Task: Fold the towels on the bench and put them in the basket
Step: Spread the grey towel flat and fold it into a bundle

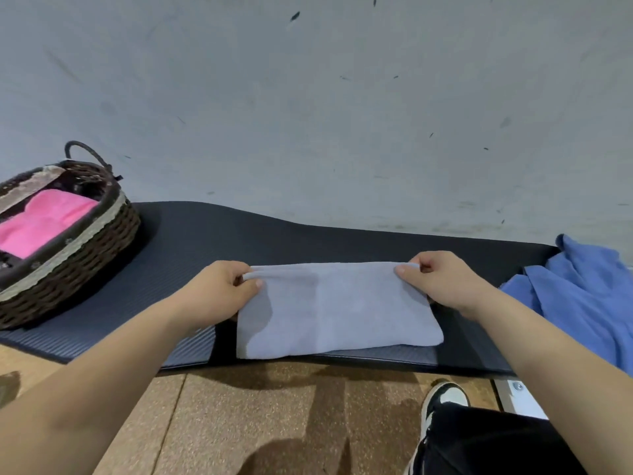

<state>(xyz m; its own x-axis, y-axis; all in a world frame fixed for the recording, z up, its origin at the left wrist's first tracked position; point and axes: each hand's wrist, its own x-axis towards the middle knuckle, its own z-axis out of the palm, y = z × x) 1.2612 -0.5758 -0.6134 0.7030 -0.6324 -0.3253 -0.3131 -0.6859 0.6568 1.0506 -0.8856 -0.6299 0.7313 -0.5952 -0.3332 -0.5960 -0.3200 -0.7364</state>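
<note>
Nearest to us we see a cork-patterned floor [239,406] and a black-and-white shoe [442,402] below a dark trouser leg at lower right. Just beyond, our two forearms reach forward to the tabletop [191,241], which is covered by a dark ribbed mat. On it, close to the near edge, lies a pale grey towel [335,313], folded into a flat rectangle whose near edge slightly overhangs the mat. Our left hand [222,289] pinches the towel's far left corner, thumb on top and fingers curled over the doubled edge; our right hand [442,279] grips the far right corner in the same way, so the towel stretches between the two hands. To the right a crumpled blue towel [582,296] rests on the tabletop, apart from the grey one. Farther left stands a dark wicker basket [89,241] with a folded pink towel [41,224] inside. Behind everything rises a scuffed grey wall [342,97].
</note>
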